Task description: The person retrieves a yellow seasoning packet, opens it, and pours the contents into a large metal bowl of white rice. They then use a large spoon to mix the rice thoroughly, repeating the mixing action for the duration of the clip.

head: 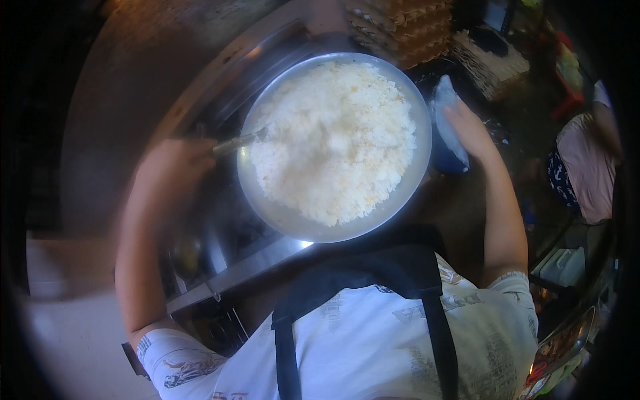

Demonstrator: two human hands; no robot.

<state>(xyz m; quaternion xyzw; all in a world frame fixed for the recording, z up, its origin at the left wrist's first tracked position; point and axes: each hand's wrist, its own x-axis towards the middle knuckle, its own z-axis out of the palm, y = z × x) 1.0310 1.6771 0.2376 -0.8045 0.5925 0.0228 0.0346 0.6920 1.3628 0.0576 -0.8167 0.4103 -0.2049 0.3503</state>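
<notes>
In front of my chest is a wide metal wok [280,227], filled with white rice [340,145] with yellowish bits through it. Blurred by motion, my left hand [182,160] grips the handle of a cooking utensil [239,143] at the wok's left rim. The utensil's far end is buried in the rice or hidden by haze, so its shape does not show. On the other side, my right hand [467,125] holds a folded grey-blue cloth [446,117] beside the wok's right rim. Whether a wok handle lies under the cloth cannot be seen.
A metal stove edge [245,272] runs below the wok. Stacked cardboard egg trays [420,30] stand beyond it. Another person [587,170] is at the far right, above a pale container with a handle [562,267]. A pale surface [80,325] lies at lower left.
</notes>
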